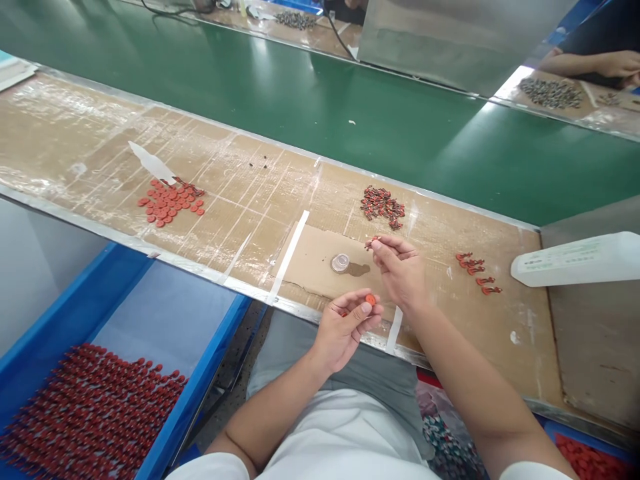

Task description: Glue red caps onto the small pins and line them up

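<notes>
My left hand (349, 328) holds a round red disc (370, 299) between thumb and fingers, at the table's front edge. Another bit of red shows by its palm. Just above and to the right, my right hand (399, 268) pinches a small red and dark figure (371, 243). A small round dish (340, 263) rests on a cardboard piece (313, 257), beside a dark wet patch. Behind my right hand lies a pile of small red and dark figures (383, 207). Several figures on red discs (477, 272) stand to the right.
A pile of red discs (170, 202) lies at the left near a white pointed strip (150, 162). A white bottle (580, 259) lies at the right. Beyond the table runs a green belt (300, 100). A blue tray (210, 343) at lower left holds rows of red pieces. Another person's hand (620, 65) shows top right.
</notes>
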Motion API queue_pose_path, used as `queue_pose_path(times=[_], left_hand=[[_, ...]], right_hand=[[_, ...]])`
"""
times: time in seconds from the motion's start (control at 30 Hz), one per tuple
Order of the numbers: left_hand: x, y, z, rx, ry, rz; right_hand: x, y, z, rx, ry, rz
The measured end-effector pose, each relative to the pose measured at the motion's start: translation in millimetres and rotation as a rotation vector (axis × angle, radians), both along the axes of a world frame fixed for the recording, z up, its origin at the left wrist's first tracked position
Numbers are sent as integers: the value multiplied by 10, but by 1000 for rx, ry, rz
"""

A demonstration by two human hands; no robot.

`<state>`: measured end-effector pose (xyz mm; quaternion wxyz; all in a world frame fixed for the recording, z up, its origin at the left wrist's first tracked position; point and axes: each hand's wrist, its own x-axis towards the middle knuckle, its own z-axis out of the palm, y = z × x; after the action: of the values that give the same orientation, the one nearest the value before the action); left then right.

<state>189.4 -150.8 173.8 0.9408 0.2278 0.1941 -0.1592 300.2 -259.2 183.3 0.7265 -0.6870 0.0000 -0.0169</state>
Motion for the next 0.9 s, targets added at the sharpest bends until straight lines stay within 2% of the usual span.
queue_pose_path(times=[0.07, 0.17, 0.33, 0.6, 0.9], left_hand=[[20, 36, 35, 26, -5, 27], [45, 84, 121, 60, -5, 60], [57, 92, 275, 58, -46, 79], [47, -12, 332, 41, -63, 65], [45, -72, 332, 45, -72, 91]], right_hand=[[-44, -46, 98, 107, 77, 36], [-164, -116, 232, 167, 141, 77], [-438, -169, 334, 217, 114, 6], [-797, -179, 337, 92, -39, -80], [-873, -196, 319, -134, -219, -140]])
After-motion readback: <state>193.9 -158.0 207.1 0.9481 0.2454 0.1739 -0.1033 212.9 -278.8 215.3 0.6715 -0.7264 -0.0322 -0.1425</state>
